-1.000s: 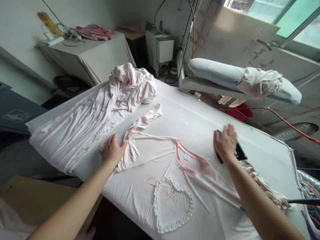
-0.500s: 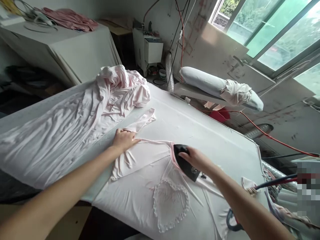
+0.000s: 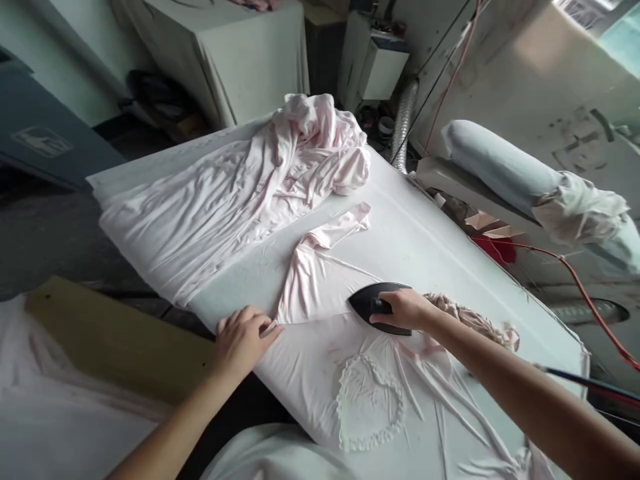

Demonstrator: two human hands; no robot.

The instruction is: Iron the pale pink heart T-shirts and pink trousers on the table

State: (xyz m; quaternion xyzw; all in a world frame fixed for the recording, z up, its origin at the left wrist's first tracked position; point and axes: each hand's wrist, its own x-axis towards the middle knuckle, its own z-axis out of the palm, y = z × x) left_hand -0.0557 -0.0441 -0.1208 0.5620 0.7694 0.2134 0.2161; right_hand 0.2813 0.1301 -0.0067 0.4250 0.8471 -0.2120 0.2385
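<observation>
A pale pink garment [image 3: 310, 287] lies spread on the padded ironing table [image 3: 430, 247], one sleeve stretched toward the far side. My right hand [image 3: 403, 308] is wrapped round the handle of a dark iron [image 3: 363, 300], which rests flat on the garment near its pink neckline. The iron's tip points left. At the table's near edge, my left hand [image 3: 243, 340] pinches the garment's edge between thumb and fingers. A heart-shaped ruffled trim [image 3: 345, 407] shows on the garment's front, below the iron. The fabric right of the iron is partly covered by my right forearm.
A heap of crumpled pale pink fabric [image 3: 280, 167] covers the table's far left. Beyond the right edge stands a padded sleeve arm [image 3: 500, 160] with cloth tied round it. An orange hose [image 3: 585, 280] and a dark cable [image 3: 575, 377] run at the right. Lower left is a tan board [image 3: 115, 340].
The view has swung left and down. My left hand has moved from the sleeve's upper edge to the near edge. The iron has turned, from beside the neckline onto the garment, its tip now leftward.
</observation>
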